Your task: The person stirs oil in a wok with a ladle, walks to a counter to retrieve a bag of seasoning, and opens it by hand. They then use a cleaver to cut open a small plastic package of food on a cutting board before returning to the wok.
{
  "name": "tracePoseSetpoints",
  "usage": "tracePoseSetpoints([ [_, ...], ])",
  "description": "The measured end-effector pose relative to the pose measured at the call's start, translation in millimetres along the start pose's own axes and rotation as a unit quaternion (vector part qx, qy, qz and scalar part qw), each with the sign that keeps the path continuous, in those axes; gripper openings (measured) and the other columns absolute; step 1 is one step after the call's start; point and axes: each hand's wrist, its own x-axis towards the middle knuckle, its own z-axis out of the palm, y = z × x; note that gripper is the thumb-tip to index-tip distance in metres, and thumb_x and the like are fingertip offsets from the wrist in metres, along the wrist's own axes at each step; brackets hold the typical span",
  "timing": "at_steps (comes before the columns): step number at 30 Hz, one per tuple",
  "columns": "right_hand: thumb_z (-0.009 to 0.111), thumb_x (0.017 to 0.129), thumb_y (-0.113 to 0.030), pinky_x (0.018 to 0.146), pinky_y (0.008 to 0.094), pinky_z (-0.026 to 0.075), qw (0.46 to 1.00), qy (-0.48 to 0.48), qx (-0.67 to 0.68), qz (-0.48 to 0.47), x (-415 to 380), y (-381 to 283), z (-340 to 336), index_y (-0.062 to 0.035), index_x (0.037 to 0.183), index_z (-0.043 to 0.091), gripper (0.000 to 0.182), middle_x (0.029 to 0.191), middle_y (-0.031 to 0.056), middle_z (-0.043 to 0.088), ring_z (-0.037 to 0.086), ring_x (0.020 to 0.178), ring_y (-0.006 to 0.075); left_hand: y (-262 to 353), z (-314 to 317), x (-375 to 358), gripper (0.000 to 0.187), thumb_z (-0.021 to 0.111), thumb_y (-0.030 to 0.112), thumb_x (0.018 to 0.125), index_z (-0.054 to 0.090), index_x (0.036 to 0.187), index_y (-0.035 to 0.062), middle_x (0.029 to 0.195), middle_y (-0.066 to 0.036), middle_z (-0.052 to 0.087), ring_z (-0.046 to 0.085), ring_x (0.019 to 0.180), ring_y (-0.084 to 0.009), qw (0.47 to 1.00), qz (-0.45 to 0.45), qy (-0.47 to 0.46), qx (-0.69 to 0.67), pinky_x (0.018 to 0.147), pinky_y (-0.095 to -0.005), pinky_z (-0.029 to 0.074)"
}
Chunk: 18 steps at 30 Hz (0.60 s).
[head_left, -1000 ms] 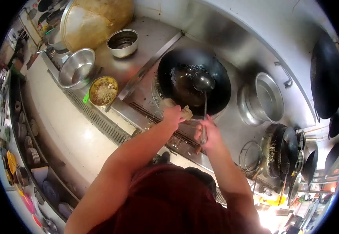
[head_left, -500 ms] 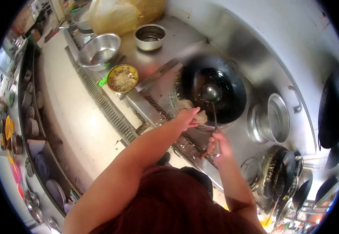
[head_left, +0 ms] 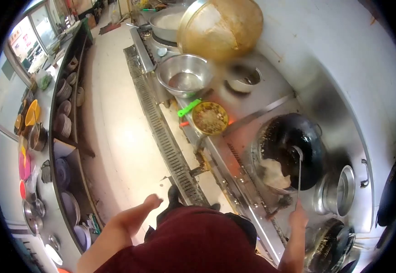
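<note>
My right hand (head_left: 298,217) is closed around the handle of a metal ladle (head_left: 299,175), whose bowl rests inside a black wok (head_left: 308,141) on the stove. A pale cloth (head_left: 275,174) lies over the wok's near left rim, with no hand on it. Over the floor, left of my body, my left hand (head_left: 153,201) hangs away from the stove; its fingers are too small and blurred to make out. A yellow bowl of crumbly food (head_left: 210,118) stands left of the wok, beside a green handle (head_left: 189,108).
A steel basin (head_left: 184,75), a pot (head_left: 245,81) and a large golden lid (head_left: 223,27) stand beyond the bowl. Metal pans (head_left: 343,191) sit right of the wok. Along the left runs a shelf unit with stacked plates (head_left: 63,125).
My left hand has let go of the cloth and moved down and left, away from the wok. The view has shifted, and my right hand still holds the ladle.
</note>
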Motion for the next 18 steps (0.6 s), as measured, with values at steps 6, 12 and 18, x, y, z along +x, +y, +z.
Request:
tracePoseSetpoints([
  [6, 0.056, 0.083, -0.015, 0.080, 0.0424, 0.052, 0.994, 0.045, -0.101, 0.018, 21.3, -35.0, 26.0, -0.0210, 0.147, 0.025, 0.071, 0.103, 0.0180, 0.065, 0.065, 0.092, 0.0341, -118.0, -48.3, 8.4, 0.050, 0.059, 0.041, 0.082, 0.066, 0.102, -0.0037, 0.109, -0.025, 0.063, 0.060, 0.103, -0.0387, 0.995, -0.079, -0.040, 0.042, 0.090, -0.0432, 0.048],
  [12, 0.059, 0.084, -0.025, 0.086, 0.0458, 0.049, 0.994, 0.043, 0.014, 0.095, 7.1, -48.3, 28.9, -0.0099, 0.144, 0.029, 0.069, 0.112, 0.0218, 0.061, 0.061, 0.102, 0.0369, -100.9, -112.3, 67.9, 0.045, 0.057, 0.038, 0.083, 0.066, 0.099, -0.0033, 0.106, -0.024, 0.064, 0.060, 0.102, -0.0387, 0.999, 0.012, 0.037, 0.005, 0.089, -0.0431, 0.048],
  [18, 0.062, 0.083, -0.023, 0.074, 0.0484, 0.054, 0.999, 0.047, 0.019, 0.002, 37.1, -3.7, 53.8, -0.0037, 0.123, 0.044, 0.048, 0.097, 0.0224, 0.064, 0.065, 0.087, 0.0364, -42.8, -141.6, 86.6, 0.043, 0.057, 0.037, 0.082, 0.065, 0.098, -0.0018, 0.104, -0.023, 0.064, 0.060, 0.101, -0.0375, 0.984, 0.093, 0.119, -0.092, 0.088, -0.0423, 0.048],
])
